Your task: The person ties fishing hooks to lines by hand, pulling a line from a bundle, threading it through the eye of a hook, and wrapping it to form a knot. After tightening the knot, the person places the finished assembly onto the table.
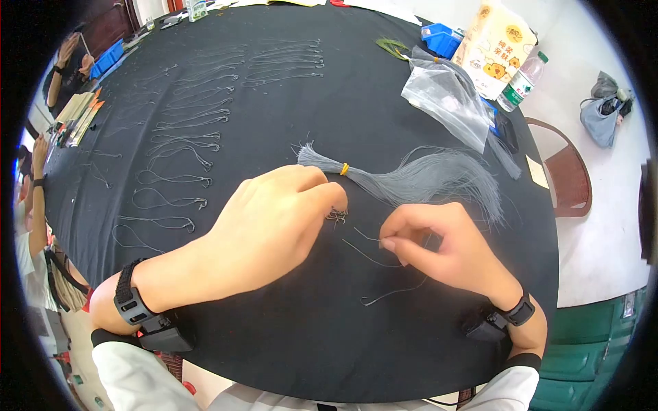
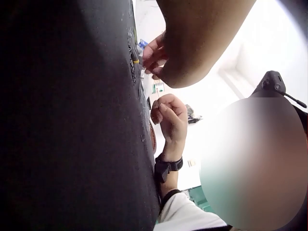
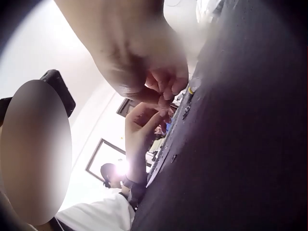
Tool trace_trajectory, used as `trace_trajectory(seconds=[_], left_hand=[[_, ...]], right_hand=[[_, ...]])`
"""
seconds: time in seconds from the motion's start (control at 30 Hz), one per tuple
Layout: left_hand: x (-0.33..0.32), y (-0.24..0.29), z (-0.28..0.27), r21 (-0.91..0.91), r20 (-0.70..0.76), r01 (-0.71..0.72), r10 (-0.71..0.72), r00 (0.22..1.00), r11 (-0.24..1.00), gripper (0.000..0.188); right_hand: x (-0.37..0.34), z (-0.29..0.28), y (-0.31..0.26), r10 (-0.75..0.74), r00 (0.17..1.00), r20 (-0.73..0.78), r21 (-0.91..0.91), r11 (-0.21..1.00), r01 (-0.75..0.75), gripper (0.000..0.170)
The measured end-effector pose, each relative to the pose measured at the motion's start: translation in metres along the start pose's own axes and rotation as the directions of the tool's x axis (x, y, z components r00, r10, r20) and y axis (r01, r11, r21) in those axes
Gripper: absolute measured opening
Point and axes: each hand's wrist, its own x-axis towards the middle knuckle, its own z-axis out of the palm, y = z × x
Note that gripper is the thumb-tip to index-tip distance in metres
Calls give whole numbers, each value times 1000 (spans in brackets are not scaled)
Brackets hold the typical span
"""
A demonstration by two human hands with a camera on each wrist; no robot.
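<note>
My left hand [image 1: 274, 219] reaches over the table with its fingers bent down at a small cluster of dark metal hook-like pieces [image 1: 337, 216]. Its fingertips are hidden behind the hand, so I cannot tell whether it pinches a piece. To its right, my right hand [image 1: 445, 243] pinches a thin grey line [image 1: 370, 259] between thumb and forefinger, loose ends sticking out toward the left hand. A lower stretch of line [image 1: 394, 294] curves beneath it. Beyond both hands lies a grey bundle of strands [image 1: 411, 175], bound by a yellow band [image 1: 345, 168].
Looped grey lines with small metal ends [image 1: 181, 179] lie in rows on the black tablecloth [image 1: 295, 342]. At the far right are a clear plastic bag [image 1: 449, 99], a tissue pack [image 1: 495, 48], a water bottle [image 1: 524, 82] and a blue bin [image 1: 441, 40]. Other people sit at the left.
</note>
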Motion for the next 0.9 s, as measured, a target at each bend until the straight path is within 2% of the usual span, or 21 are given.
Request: trace_trajectory(seconds=[0.17, 0.37, 0.53, 0.67, 0.77, 0.9], left_hand=[[-1, -7, 3, -57, 151, 35, -26, 988, 998, 13], [0, -11, 7, -23, 173, 7, -3, 985, 1000, 12], [-3, -12, 14, -30, 126, -14, 18, 992, 999, 11], [-1, -7, 14, -79, 36, -65, 68, 997, 995, 12], [2, -2, 10, -171, 62, -12, 23, 998, 985, 12], [0, -1, 12, -240, 9, -59, 63, 998, 969, 16]], right_hand=[[2, 5, 11, 110, 993, 40, 84, 990, -113, 6], [3, 5, 13, 116, 992, 48, 136, 983, -122, 7], [3, 5, 11, 117, 992, 35, 154, 981, -121, 7], [3, 8, 10, 67, 997, -28, 122, 990, -64, 6], [1, 11, 8, -13, 996, -86, 58, 998, 18, 4], [-2, 14, 0, -86, 986, -144, 1, 996, 87, 3]])
